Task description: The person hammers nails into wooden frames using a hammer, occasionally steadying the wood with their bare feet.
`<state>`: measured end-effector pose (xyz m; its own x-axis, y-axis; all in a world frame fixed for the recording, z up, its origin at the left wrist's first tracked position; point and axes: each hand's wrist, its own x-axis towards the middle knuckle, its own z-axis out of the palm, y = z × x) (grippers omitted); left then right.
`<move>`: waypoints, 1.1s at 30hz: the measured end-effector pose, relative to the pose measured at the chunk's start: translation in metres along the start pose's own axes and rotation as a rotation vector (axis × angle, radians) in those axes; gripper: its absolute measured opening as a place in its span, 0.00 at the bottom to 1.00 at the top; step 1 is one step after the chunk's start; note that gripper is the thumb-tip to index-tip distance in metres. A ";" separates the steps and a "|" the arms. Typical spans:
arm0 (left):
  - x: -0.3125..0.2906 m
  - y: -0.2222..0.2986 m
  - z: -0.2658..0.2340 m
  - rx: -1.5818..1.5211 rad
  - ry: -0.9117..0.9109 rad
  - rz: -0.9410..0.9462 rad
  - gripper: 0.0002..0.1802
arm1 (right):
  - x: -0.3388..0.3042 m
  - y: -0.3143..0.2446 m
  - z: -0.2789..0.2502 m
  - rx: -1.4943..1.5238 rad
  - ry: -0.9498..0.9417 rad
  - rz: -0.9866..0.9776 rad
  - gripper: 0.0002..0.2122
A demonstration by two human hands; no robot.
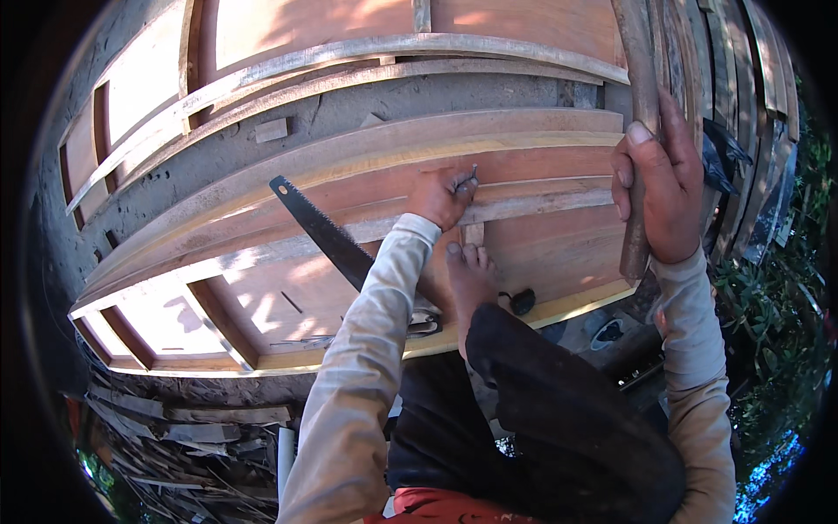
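Observation:
My left hand (443, 196) is closed, pinching a small nail (474, 171) against a wooden strip of the long framed panel (559, 240). To the right, my right hand (665, 179) wraps round a thick wooden handle (644, 79), which runs up past the top of the view; whatever is at its far end is hidden. A handsaw (319, 229) lies across the panel beside my left forearm, toothed blade showing, its grip partly behind my arm. My bare foot (471, 275) rests on the panel just below my left hand.
Another framed panel (297, 22) lies at the far side. A small wood block (271, 130) sits on the ground between them. A dark round object (521, 302) is by my foot. Scrap wood (192, 432) is piled at lower left; boards (742, 105) and plants stand at right.

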<state>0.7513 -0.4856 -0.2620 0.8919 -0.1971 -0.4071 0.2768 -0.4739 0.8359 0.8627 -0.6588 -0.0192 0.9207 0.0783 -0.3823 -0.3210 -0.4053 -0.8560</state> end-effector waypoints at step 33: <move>-0.025 -0.013 -0.035 0.432 0.407 -0.202 0.08 | 0.005 0.019 -0.006 -0.618 -0.822 0.419 0.24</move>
<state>0.7380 -0.4445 -0.2498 0.9254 0.2347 -0.2976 0.3603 -0.7885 0.4984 0.8626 -0.6713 -0.0359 0.2640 0.3164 -0.9111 -0.1957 -0.9075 -0.3718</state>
